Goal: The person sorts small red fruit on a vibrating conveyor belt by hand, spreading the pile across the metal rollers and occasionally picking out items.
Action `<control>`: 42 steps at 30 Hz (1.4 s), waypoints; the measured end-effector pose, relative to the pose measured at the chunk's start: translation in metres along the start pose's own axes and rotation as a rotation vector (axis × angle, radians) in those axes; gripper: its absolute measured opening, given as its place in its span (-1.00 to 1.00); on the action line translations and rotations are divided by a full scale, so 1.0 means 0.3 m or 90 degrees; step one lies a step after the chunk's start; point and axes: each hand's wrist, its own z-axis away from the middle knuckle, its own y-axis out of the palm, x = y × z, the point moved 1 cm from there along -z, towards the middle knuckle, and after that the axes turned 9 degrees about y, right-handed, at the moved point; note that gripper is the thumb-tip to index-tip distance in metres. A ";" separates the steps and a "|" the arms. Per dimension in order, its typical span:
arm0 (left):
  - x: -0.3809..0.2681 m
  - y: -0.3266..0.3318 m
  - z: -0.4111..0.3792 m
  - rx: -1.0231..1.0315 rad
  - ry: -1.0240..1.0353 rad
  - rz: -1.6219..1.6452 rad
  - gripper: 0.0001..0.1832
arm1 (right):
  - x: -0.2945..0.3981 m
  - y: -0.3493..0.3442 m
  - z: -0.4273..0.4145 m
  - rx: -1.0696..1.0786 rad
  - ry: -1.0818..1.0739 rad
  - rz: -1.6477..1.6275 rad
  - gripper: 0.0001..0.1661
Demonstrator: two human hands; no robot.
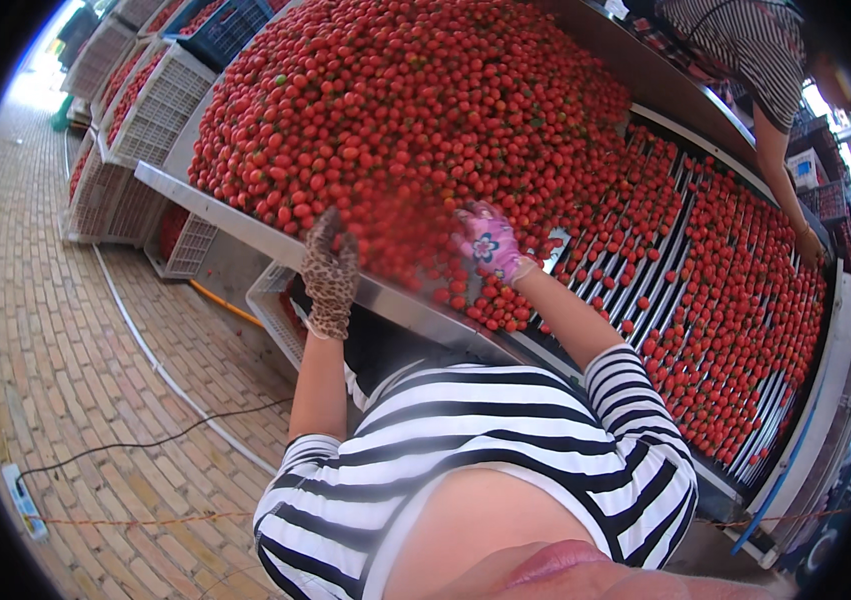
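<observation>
A broad heap of small red tomatoes (395, 112), likely cherry tomatoes, covers a metal sorting table in front of me. My left hand (331, 276), in a leopard-print glove, is at the table's raised metal rim (425, 315), its fingers by the edge of the heap. Thumb and fingers are apart, with nothing seen between them. My right hand (491, 241) wears a pink floral glove and is among the tomatoes near the start of the rollers. Its fingers are spread and partly hidden; no gripped tomato shows. A blurred patch covers the tomatoes between both hands.
Metal rollers (639, 296) carry scattered tomatoes on the right. Across them, another person's hand (809, 247) reaches to the far side. White plastic crates (162, 105) and a blue crate (224, 30) are stacked at left. A power strip (24, 501) and cable lie on the brick floor.
</observation>
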 end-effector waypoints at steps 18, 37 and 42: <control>0.012 0.200 0.137 0.198 0.184 -0.284 -0.66 | -0.223 0.102 0.168 0.296 0.081 0.136 -0.34; 0.005 0.503 0.168 0.455 0.149 0.005 -0.60 | -0.782 -0.154 0.555 -0.138 0.541 0.243 -0.75; 0.014 0.578 0.203 0.517 0.143 0.027 -0.59 | -0.977 -0.152 0.507 -0.245 0.586 0.204 -0.75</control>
